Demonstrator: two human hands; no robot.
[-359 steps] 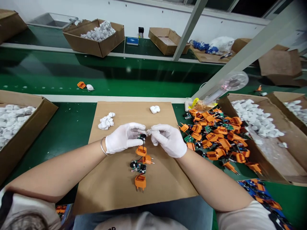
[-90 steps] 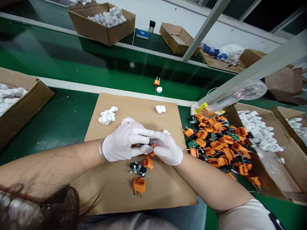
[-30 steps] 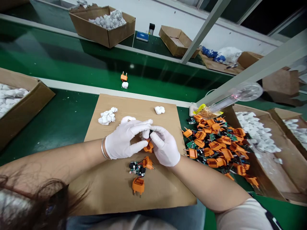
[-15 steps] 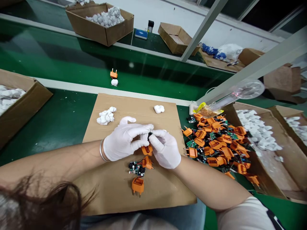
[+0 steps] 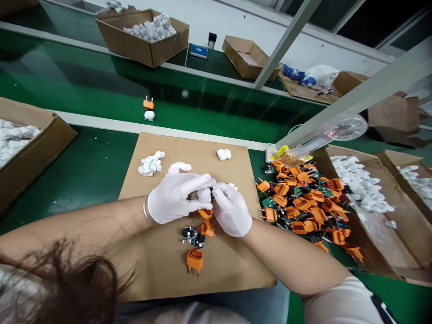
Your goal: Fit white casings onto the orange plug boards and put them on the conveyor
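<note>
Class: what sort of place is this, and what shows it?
Probably an electronics assembly workshop: orange plugs heaped with circuit boards, a long green bench, and cardboard boxes of small white pieces.

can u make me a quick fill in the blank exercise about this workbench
The left hand and right hand wear gloves coloured ____.
A bracelet circles the wrist of the ____ hand.
The pile of orange plugs lies to the ____ of the cardboard sheet.
The lone plug on the green surface beyond the sheet points its prongs ____ the hands.

Missing words: white; left; right; away from
</note>
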